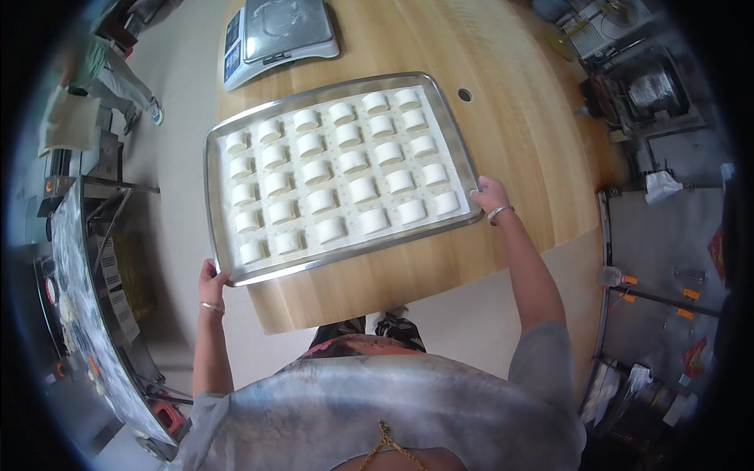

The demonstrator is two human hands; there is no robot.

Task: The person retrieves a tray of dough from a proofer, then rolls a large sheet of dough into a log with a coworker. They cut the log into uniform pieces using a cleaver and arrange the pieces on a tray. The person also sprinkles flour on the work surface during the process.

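A large metal baking tray (345, 271) spans the space in front of me, tilted a little in the view, over the wooden table. On its pale liner, rows of white dough pieces (364, 189) sit apart from one another, several to a row. My left hand (212, 275) grips the tray's near left corner, fingers partly hidden by the rim. At the near right corner, my right hand (492, 196) is closed round the edge, thumb on top. Whether the tray rests on the tabletop or is slightly raised, I cannot tell.
A digital scale (287, 35) with a steel platform stands beyond the tray. The wooden table (518, 102) has a round hole (465, 95) right of the tray. A floury bench (102, 345) is at left, metal equipment (667, 251) at right. Another person (118, 74) stands at far left.
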